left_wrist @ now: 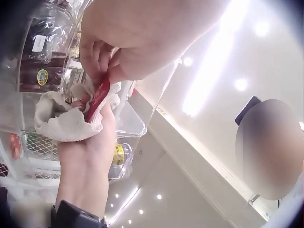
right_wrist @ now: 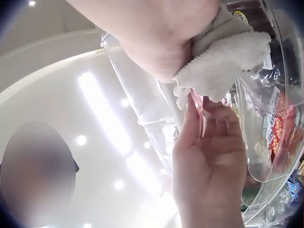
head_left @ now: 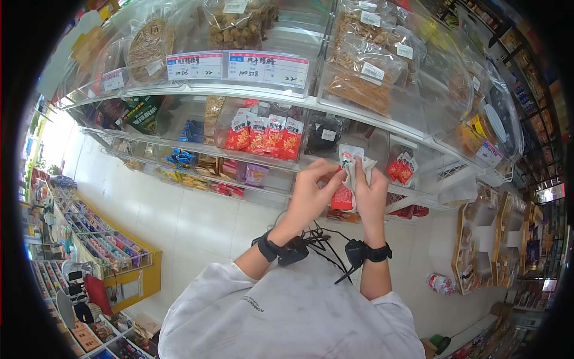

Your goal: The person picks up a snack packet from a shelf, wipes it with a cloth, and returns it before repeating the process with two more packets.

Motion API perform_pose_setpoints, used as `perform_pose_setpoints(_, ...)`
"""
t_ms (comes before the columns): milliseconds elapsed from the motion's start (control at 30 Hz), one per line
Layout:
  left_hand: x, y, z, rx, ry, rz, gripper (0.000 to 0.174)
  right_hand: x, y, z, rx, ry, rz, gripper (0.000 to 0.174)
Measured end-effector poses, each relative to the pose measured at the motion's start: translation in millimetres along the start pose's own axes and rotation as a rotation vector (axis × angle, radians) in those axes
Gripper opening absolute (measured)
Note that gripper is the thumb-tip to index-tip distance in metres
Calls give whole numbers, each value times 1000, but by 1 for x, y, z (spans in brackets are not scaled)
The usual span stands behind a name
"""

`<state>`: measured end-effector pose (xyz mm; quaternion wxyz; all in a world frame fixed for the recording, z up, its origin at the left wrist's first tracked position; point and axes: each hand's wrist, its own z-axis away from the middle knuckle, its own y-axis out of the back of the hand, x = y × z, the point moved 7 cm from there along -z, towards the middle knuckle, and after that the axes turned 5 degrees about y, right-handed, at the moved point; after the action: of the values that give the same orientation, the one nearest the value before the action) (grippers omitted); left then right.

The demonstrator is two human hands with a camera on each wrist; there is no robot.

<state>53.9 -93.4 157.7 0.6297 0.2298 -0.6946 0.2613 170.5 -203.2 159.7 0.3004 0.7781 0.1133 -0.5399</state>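
Note:
A red and white snack packet (head_left: 342,199) is held up between both hands in front of the shelf. My left hand (head_left: 311,194) pinches the packet's edge between thumb and fingers; the left wrist view shows the red packet (left_wrist: 99,97) at those fingertips. With my right hand (head_left: 372,200) I grip a whitish cloth (right_wrist: 228,66), bunched against the packet. The cloth hides most of the right fingers in the right wrist view. Behind the hands, a clear bin holds a dark bagged item (head_left: 326,133).
Red snack packets (head_left: 263,134) fill a clear bin left of the hands, and more red packets (head_left: 402,167) sit to the right. Bagged dried goods (head_left: 362,90) lie on the upper shelf behind price tags (head_left: 269,70). Black cables (head_left: 320,236) hang between the wrists.

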Motion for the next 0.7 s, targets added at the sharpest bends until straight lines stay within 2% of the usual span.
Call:
perform_pose_setpoints(67,-10,4,-1,-14,18,41,17,5,-3,1,-15,-44,-61,27)
perform_pose_setpoints(167,-18,16,-10,26,186,247,17,3,-13,8,5,-119,-284,27)
perform_pose_setpoints(267,-43,38,-34,223,128,382,20,-8,-18,14,-150,-137,-335,27)
perform_pose_setpoints(300,-50,50,-42,298,94,410,21,-9,-14,14,-137,-146,-353,26)
perform_pose_setpoints(367,-51,90,-53,449,-52,209,21,-8,-1,17,-108,-172,-390,25)
perform_pose_setpoints(433,-4,117,-50,621,-288,-311,19,-8,19,19,-64,-219,-430,23)
perform_pose_setpoints(533,2,152,-44,880,-437,-694,17,6,48,20,15,-264,-436,23)
perform_pose_setpoints(633,-27,160,-52,825,-417,-1266,16,22,67,23,58,-264,-445,23)
perform_pose_setpoints(667,-68,173,-59,636,-210,-1245,24,26,73,23,68,-256,-452,23)
perform_pose_setpoints(700,-90,171,-63,531,-84,-1320,29,30,78,24,76,-261,-454,23)
